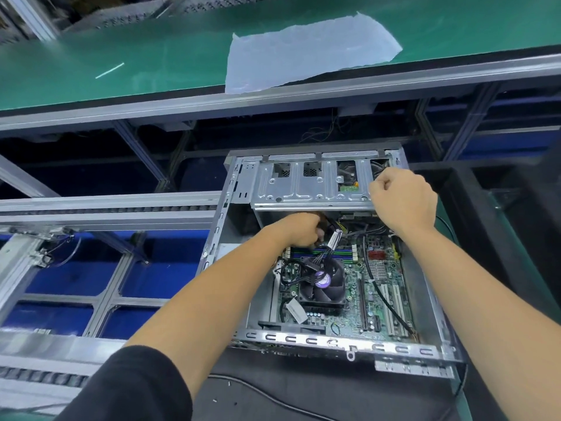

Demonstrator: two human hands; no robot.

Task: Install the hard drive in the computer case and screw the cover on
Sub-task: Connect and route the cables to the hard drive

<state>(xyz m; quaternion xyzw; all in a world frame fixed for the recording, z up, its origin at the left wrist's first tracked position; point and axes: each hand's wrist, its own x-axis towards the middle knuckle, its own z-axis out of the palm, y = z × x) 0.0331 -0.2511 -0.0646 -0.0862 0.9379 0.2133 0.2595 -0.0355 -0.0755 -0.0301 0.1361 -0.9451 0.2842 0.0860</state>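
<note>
An open metal computer case (303,340) lies flat before me, its motherboard (376,287) and CPU fan (323,282) exposed. A silver drive cage (303,183) spans the far end of the case. My left hand (299,230) reaches under the cage's near edge, fingers curled around a bundle of cables (332,243) with a pale connector. My right hand (400,197) rests on the cage's right end, fingers curled at its edge; what they hold is hidden. The hard drive itself is not clearly visible.
A green conveyor belt (121,65) runs across the far side with a clear plastic bag (303,50) lying on it. Aluminium frame rails (106,208) stand to the left. The case sits on a dark mat (273,390) with a thin cable and small screws.
</note>
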